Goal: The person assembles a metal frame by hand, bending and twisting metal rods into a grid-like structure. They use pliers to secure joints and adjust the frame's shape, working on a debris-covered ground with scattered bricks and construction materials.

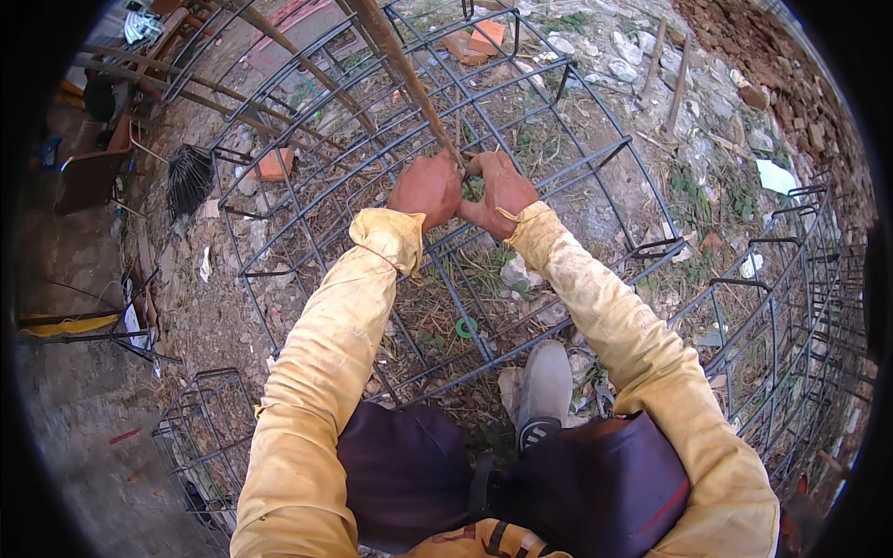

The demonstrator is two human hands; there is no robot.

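A grid-like cage of thin steel bars (630, 141) lies over rough ground in front of me. One long, rusty reinforcing bar (410, 79) slants down from the top edge to a crossing in the cage. At its lower end my left hand (428, 191) is closed, knuckles up. Close beside it, my right hand (500, 193) is bent inward, with thumb and fingers pinched at the same crossing. Whatever the fingertips grip is too small or covered to make out. Both forearms wear dusty yellow sleeves.
More steel cages stand at the right (772, 284) and the lower left. Broken red bricks (274, 166) lie around, with a dark wire bundle (190, 181) and a chair (93, 177) at left. A green ring (466, 327) lies near my grey shoe (547, 377).
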